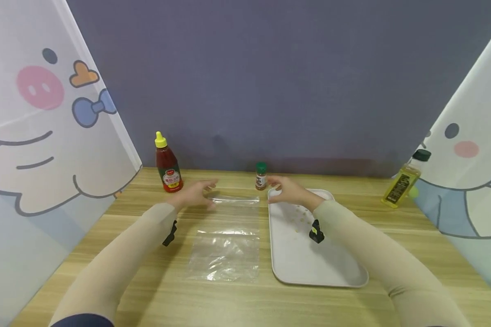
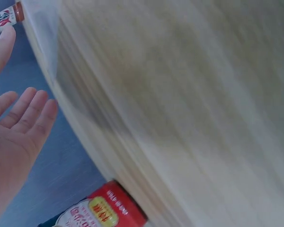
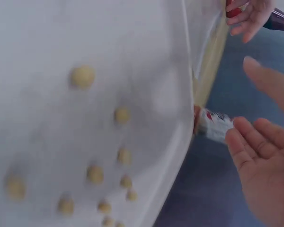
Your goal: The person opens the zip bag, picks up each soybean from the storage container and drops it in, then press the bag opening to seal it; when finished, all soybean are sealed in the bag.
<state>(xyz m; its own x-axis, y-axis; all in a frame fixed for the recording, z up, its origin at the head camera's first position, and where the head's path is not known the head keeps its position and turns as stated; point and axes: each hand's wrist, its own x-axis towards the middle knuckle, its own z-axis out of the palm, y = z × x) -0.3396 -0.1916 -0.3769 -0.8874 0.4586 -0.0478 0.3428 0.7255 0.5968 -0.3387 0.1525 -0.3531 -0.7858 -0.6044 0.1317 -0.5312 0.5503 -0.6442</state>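
Note:
A clear zip bag (image 1: 228, 256) lies flat on the wooden table in the head view. My left hand (image 1: 194, 194) hovers by its top left corner, fingers apart and holding nothing. Over the far left corner of a white tray (image 1: 307, 268) is my right hand (image 1: 290, 193), its fingers loosely bent around no object. Just left of those fingers stands a small green-capped seasoning jar (image 1: 261, 178). In the right wrist view, several small round yellowish pieces (image 3: 82, 76) are scattered on the tray, and the jar's label (image 3: 217, 125) shows beyond the fingers.
A red sauce bottle (image 1: 169, 168) with a yellow tip stands at the back left, close behind the left hand. An oil bottle (image 1: 403, 181) with a dark cap stands at the back right. A grey partition (image 1: 286, 91) closes off the table's far edge.

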